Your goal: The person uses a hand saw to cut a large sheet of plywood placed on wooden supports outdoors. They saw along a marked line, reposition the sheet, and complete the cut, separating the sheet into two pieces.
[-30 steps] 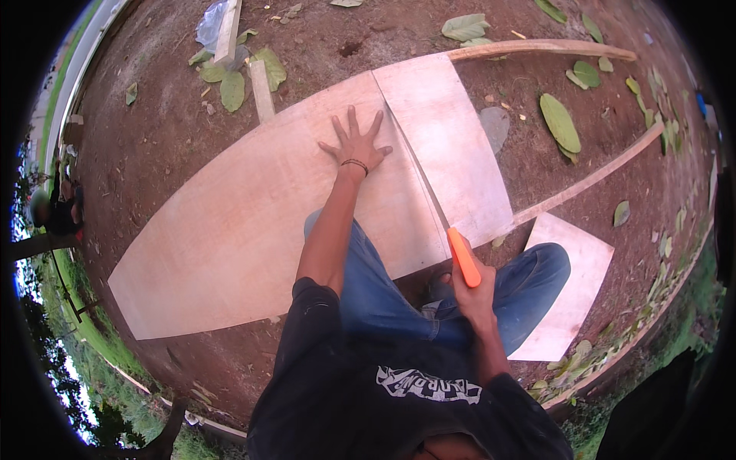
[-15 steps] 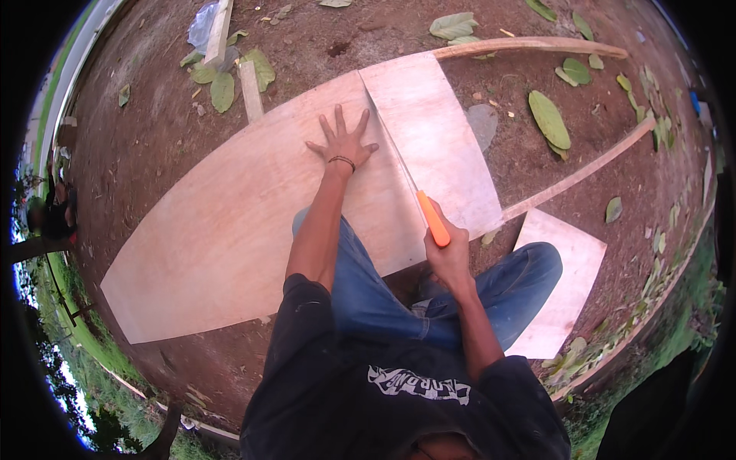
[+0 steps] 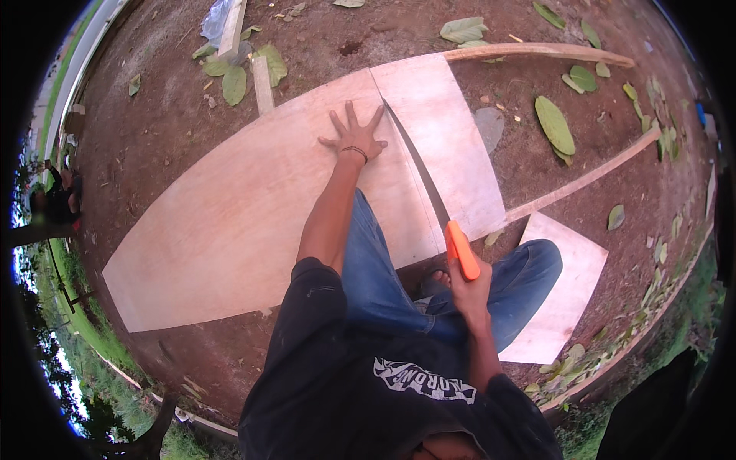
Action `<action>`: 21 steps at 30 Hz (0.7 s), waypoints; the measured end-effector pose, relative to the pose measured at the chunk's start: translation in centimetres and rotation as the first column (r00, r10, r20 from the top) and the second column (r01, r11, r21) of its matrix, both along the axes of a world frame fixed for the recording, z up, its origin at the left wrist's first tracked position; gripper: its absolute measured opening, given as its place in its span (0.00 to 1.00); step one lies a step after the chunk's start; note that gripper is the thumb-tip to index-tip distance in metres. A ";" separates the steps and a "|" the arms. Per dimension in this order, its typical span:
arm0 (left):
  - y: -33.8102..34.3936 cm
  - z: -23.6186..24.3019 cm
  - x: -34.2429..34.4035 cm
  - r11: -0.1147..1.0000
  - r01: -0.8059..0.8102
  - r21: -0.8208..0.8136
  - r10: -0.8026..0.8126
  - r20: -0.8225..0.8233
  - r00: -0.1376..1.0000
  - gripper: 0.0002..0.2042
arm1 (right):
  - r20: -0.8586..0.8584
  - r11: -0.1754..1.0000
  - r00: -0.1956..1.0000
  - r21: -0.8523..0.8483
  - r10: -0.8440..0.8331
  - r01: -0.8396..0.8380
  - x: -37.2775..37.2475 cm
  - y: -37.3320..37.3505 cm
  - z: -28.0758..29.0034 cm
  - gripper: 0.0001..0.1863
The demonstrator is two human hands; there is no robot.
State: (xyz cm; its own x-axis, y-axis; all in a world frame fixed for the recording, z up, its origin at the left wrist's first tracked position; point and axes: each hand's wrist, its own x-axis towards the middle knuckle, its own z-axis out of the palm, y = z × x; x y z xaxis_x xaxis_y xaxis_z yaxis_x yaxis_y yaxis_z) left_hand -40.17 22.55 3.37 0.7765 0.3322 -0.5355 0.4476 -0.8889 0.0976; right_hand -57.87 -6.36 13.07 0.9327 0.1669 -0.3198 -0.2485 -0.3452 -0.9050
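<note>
A large curved pale plywood panel [image 3: 215,222] lies across my left leg, with a straight line and cut across it near its right section. My left hand [image 3: 354,136] lies flat on the panel just left of that line, fingers spread. My right hand [image 3: 469,276] grips the orange handle of a handsaw [image 3: 422,170], whose long blade reaches up along the line toward the panel's far edge. Under the panel's right end, two long curved wooden strips [image 3: 579,173] extend to the right.
A smaller plywood piece [image 3: 571,291] lies beside my right leg [image 3: 521,276]. Wooden battens [image 3: 262,84], a plastic bag [image 3: 216,23] and several large leaves [image 3: 553,123] are on the dirt ground. At the far left edge another person [image 3: 57,199] is partly visible near branches.
My right hand with the saw has moved back toward my body since half a second ago, after moving forward before that. My left hand stays spread on the panel.
</note>
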 end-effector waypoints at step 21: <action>-0.3 -0.8 -0.7 0.999 -0.031 -0.043 0.032 0.030 0.999 0.44 | 0.103 0.989 0.988 -0.103 0.113 -0.102 3.0 3.7 5.3 0.32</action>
State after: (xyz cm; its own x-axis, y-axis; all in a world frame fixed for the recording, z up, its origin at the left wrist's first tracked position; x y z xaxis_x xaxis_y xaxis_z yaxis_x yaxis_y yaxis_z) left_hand -40.89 22.20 2.62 0.7821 0.3339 -0.5261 0.4716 -0.8691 0.1494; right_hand -54.92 -2.70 18.34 0.9411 0.2408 -0.2372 -0.1074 -0.4524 -0.8853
